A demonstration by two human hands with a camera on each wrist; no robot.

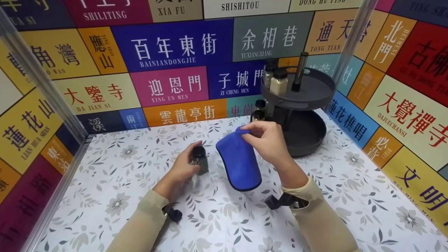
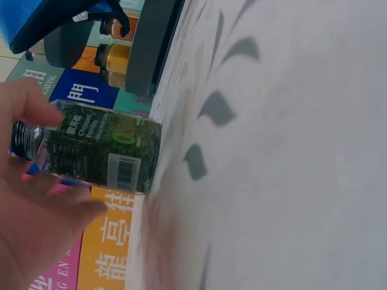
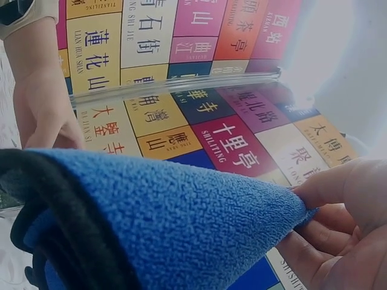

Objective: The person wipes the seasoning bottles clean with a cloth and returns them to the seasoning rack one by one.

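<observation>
A small glass jar [image 2: 100, 148] of green flakes, labelled Chopped Parsley, stands upright on the table under a black screw cap [image 1: 199, 151]. My left hand [image 1: 182, 164] curls round it; in the left wrist view one fingertip overlaps the glass near the cap and another digit lies beside it. To the right of the jar, a folded blue cloth [image 1: 240, 162] with black edging hangs above the table. My right hand [image 1: 267, 138] pinches its top corner between thumb and fingers [image 3: 317, 244]. The cloth looks fuzzy in the right wrist view.
A dark two-tier round rack [image 1: 297, 101] stands behind my right hand. Capped jars [image 1: 279, 82] and a dark upright post [image 1: 300, 71] are on its top tier; more jars [image 1: 258, 115] show lower at its left. Sign-covered walls [image 1: 171, 45] enclose the flower-patterned table [image 1: 115, 175].
</observation>
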